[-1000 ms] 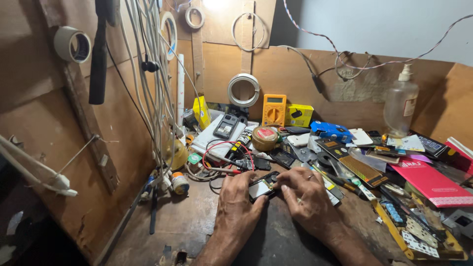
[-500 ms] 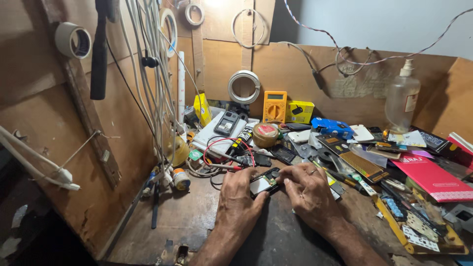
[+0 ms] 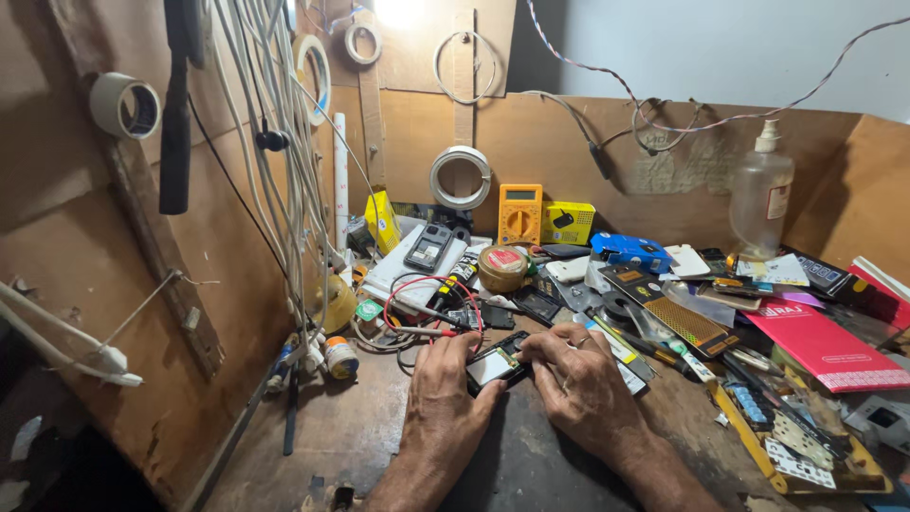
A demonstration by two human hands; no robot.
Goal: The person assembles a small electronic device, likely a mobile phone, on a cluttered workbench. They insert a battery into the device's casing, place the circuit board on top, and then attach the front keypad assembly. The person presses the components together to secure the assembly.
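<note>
Gripping one small phone (image 3: 495, 364), two hands: left hand (image 3: 444, 396), right hand (image 3: 580, 387).

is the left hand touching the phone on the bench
Touching. The head view shows the left hand with its fingers curled over the near left edge of the phone, no gap between them; the right hand grips its other side.

Both bare forearms reach up from the lower edge of the view and converge toward the middle. The left hand (image 3: 444, 396) lies palm down, knuckles up, its fingers (image 3: 462, 349) curled forward and pinched together. The right hand (image 3: 585, 384) sits just beside it, angled inward, its fingers (image 3: 540, 343) bent and meeting the left ones.
</note>
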